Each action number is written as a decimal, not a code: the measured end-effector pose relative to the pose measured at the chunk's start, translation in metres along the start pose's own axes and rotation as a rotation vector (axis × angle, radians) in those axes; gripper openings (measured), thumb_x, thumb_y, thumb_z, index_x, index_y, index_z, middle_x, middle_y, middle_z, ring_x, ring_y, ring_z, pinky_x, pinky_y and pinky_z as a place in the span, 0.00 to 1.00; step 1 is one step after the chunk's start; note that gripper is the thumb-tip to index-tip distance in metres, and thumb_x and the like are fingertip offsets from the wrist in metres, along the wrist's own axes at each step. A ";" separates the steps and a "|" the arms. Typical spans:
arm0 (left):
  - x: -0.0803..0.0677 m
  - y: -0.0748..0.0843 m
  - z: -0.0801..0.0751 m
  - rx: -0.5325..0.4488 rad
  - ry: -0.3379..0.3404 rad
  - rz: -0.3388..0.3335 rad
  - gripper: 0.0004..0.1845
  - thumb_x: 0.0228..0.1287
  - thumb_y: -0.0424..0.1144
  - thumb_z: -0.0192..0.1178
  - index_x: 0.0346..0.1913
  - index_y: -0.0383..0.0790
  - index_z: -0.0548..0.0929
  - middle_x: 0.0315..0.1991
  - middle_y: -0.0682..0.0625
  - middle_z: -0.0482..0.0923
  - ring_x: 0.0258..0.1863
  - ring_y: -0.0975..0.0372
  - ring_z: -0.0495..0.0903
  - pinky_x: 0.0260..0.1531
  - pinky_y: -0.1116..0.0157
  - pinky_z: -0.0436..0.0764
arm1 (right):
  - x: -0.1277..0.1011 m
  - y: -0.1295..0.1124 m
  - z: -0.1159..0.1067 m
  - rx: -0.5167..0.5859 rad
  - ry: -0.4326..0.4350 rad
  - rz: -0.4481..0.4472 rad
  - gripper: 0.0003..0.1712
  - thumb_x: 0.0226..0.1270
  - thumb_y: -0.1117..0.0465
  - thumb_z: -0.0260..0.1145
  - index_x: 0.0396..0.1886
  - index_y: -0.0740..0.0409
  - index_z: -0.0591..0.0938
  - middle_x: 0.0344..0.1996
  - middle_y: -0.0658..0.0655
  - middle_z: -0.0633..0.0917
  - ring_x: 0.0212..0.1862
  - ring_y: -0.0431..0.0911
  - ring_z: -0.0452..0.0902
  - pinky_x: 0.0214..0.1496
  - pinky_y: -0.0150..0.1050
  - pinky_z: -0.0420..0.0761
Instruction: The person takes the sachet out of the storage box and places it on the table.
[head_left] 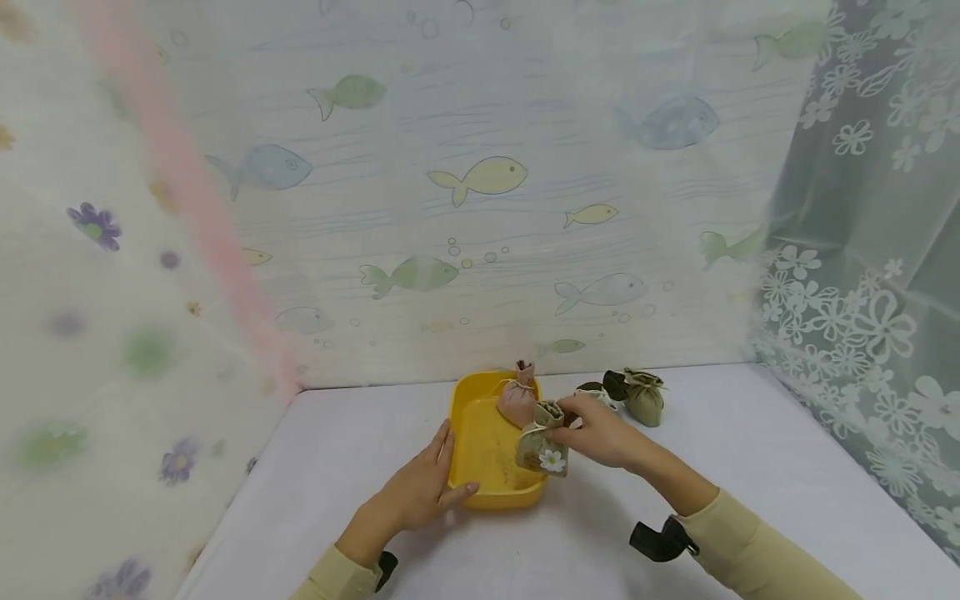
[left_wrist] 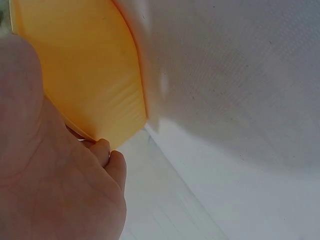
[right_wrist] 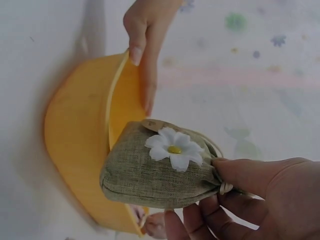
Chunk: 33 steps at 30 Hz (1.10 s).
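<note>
A yellow tray (head_left: 467, 433) sits on the white table. My left hand (head_left: 426, 490) holds its near left corner, thumb on the front rim and fingers along the left side. In the left wrist view the tray's underside (left_wrist: 85, 65) fills the top left beside my palm (left_wrist: 50, 190). My right hand (head_left: 596, 432) pinches the tied neck of a green burlap pouch with a white daisy (head_left: 542, 450), held over the tray's right rim (right_wrist: 116, 100). The right wrist view shows the pouch (right_wrist: 155, 170) between my fingers (right_wrist: 250, 185). A pink pouch (head_left: 517, 396) lies in the tray's far right corner.
Two more pouches lie on the table right of the tray: an olive green one (head_left: 645, 396) and a dark one with white (head_left: 603, 388). Fish-patterned sheeting (head_left: 487, 175) walls the back; floral curtains hang left and right. A black wrist mount (head_left: 660, 540) shows on my right sleeve.
</note>
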<state>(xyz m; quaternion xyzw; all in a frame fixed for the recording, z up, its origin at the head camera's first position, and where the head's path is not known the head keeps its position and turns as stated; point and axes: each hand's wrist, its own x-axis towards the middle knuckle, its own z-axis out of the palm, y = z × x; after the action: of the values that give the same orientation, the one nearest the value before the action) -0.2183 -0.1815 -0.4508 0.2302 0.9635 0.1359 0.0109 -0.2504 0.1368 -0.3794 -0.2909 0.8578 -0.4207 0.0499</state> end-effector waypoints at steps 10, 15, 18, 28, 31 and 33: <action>0.001 -0.004 0.003 -0.013 -0.017 -0.038 0.53 0.74 0.67 0.50 0.79 0.24 0.49 0.82 0.34 0.39 0.79 0.45 0.55 0.75 0.48 0.62 | -0.028 0.008 -0.019 -0.016 0.014 0.010 0.06 0.72 0.59 0.68 0.38 0.56 0.81 0.37 0.50 0.83 0.45 0.46 0.78 0.41 0.38 0.80; 0.002 -0.004 0.003 -0.024 -0.012 -0.029 0.53 0.74 0.66 0.51 0.79 0.24 0.49 0.82 0.34 0.39 0.78 0.44 0.55 0.74 0.47 0.62 | -0.041 0.015 -0.031 0.003 0.017 0.026 0.06 0.73 0.59 0.67 0.43 0.57 0.82 0.39 0.51 0.84 0.46 0.47 0.79 0.40 0.39 0.81; 0.002 -0.004 0.005 -0.027 -0.002 -0.010 0.52 0.75 0.65 0.51 0.79 0.23 0.49 0.82 0.33 0.39 0.78 0.43 0.55 0.74 0.46 0.62 | -0.048 0.022 -0.038 -0.002 0.031 0.050 0.09 0.73 0.59 0.67 0.48 0.57 0.84 0.41 0.51 0.85 0.48 0.47 0.79 0.41 0.40 0.82; 0.001 -0.004 0.005 -0.029 -0.001 -0.021 0.52 0.75 0.66 0.50 0.79 0.23 0.49 0.82 0.34 0.39 0.79 0.44 0.55 0.74 0.47 0.62 | -0.059 0.043 -0.055 -0.042 0.067 0.127 0.06 0.74 0.59 0.66 0.37 0.56 0.81 0.39 0.53 0.84 0.47 0.49 0.79 0.40 0.44 0.79; 0.001 -0.005 0.006 -0.023 0.006 -0.010 0.53 0.75 0.66 0.50 0.79 0.23 0.49 0.82 0.34 0.39 0.78 0.44 0.56 0.74 0.46 0.63 | -0.061 0.051 -0.061 -0.068 0.078 0.143 0.06 0.74 0.59 0.66 0.38 0.57 0.81 0.39 0.53 0.84 0.45 0.48 0.79 0.39 0.44 0.77; 0.001 -0.005 0.007 -0.027 0.013 -0.001 0.53 0.74 0.66 0.51 0.79 0.23 0.49 0.82 0.33 0.39 0.78 0.43 0.56 0.73 0.45 0.64 | -0.063 0.058 -0.066 -0.083 0.081 0.155 0.07 0.75 0.59 0.65 0.38 0.58 0.81 0.39 0.53 0.84 0.44 0.48 0.79 0.38 0.44 0.77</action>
<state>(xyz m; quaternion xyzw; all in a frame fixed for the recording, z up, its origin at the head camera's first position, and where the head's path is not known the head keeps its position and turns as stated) -0.2210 -0.1837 -0.4586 0.2288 0.9618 0.1502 0.0078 -0.2463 0.2439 -0.3905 -0.2082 0.8958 -0.3911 0.0357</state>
